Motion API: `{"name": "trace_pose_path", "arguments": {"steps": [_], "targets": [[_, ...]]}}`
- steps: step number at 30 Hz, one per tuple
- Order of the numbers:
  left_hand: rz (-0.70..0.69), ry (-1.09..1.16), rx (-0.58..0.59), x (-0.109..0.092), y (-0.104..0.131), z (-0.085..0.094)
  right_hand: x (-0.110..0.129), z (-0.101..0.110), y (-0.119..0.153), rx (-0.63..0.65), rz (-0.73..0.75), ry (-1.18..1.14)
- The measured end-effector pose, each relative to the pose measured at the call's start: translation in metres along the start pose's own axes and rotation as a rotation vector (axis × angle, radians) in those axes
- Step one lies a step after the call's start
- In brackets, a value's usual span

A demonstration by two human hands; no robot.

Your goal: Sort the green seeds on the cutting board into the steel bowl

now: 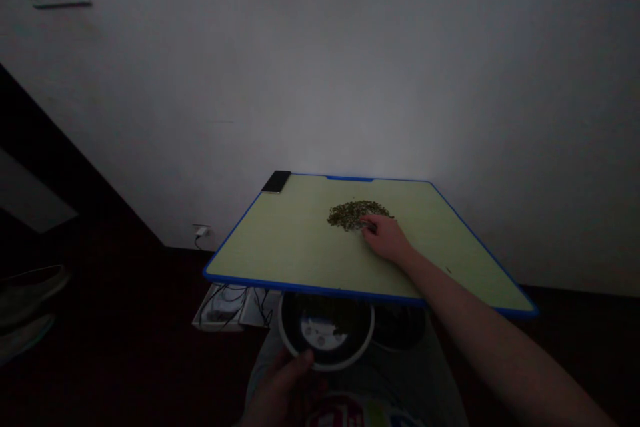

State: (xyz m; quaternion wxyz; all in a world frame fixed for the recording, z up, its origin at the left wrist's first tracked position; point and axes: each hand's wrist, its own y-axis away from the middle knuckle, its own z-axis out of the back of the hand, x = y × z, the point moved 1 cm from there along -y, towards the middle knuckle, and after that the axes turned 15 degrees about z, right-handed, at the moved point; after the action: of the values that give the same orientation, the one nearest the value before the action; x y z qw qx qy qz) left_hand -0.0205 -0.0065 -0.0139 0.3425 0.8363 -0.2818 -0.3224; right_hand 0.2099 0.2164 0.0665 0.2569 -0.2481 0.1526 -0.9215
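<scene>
The right hand (385,237) reaches over a flat, roundish heap of small green-brown granules (354,211) spread on a pale yellow-green worktop with a bright blue rim (280,240). Its fingers are bent and drawn narrow at the heap's near right edge, thumb close to the forefinger; whether a granule is pinched between them I cannot tell. Most of the heap lies just beyond these fingers and to their left. A tiny dark sliver (449,270) lies to their right and nearer the body, beside the forearm.

The left hand (283,383) is below the worktop's near edge, its thumb laid on the near rim of a round, white-rimmed bowl with a dark inner wall and a pale bottom (327,363); the remaining fingers are mostly lost in shadow. The bowl sits just beyond that thumb, partly under the worktop edge, with dark green bits (325,310) inside. Right of the bowl, well below the right fingers, is a dark, rounded container (400,327), too dim to make out.

Far to the left of the right fingers, at the worktop's far corner, lies a flat black rectangular phone (277,181). Beyond the left fingers, on the floor side, stand white open boxes with black cables (220,310). A plain grey-white wall (350,80) rises beyond the right fingers.
</scene>
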Motion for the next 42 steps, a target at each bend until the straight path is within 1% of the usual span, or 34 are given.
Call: {"name": "trace_pose_path", "arguments": {"steps": [3, 7, 15, 20, 30, 34, 42], "targets": [[-0.002, 0.003, -0.005, 0.0004, -0.0007, 0.0001, 0.0002, -0.0008, -0.0005, 0.012, 0.02, -0.017], [-0.01, 0.019, 0.036, 0.0012, -0.0008, -0.0014, 0.0017, -0.0013, -0.0016, 0.013, 0.039, -0.026], [0.001, 0.016, 0.027, 0.0009, 0.0051, -0.0063, 0.0025, -0.0034, -0.0034, 0.0, 0.03, -0.008], [-0.007, -0.004, 0.003, 0.0006, 0.0041, -0.0037, -0.0006, -0.0034, -0.0028, -0.014, 0.02, 0.008], [-0.019, 0.001, 0.023, 0.001, 0.0058, -0.0061, -0.0026, -0.0013, -0.0029, -0.024, 0.0, 0.001], [-0.025, 0.026, 0.014, 0.0015, 0.0028, -0.0037, -0.0035, 0.0007, -0.0024, -0.038, -0.009, -0.013], [0.004, 0.044, 0.047, 0.0034, -0.0032, 0.0004, -0.0065, -0.0028, -0.0022, -0.016, 0.045, -0.018]]}}
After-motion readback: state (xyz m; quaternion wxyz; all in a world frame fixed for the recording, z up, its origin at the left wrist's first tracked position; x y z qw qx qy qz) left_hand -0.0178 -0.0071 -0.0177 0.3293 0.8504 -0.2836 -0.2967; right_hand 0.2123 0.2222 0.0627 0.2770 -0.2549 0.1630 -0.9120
